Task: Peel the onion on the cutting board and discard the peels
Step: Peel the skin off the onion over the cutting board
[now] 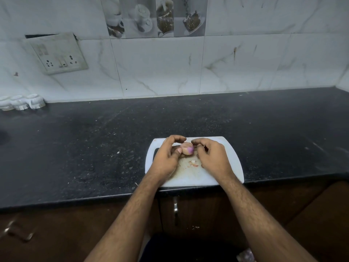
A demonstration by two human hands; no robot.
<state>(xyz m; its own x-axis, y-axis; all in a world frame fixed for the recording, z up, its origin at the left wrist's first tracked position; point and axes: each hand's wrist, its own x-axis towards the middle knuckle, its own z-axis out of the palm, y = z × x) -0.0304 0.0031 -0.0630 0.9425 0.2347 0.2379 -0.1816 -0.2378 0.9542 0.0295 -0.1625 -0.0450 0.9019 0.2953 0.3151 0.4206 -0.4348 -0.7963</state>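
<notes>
Head view: left hand and right hand pinch onion with curled fingers.

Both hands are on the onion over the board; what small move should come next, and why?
Probably pull the loosened skin away with the right hand while the left hand steadies the onion: purple flesh shows on one side only, brown skin elsewhere.

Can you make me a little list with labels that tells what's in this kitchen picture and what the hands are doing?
place: black stone counter
board: white plastic cutting board, at the counter's front edge
food: small round purple-and-tan onion, above the board
left hand: holds the onion
right hand: fingertips at the onion's right side
scraps: small peel bits on the board
wall: white switch plate
</notes>
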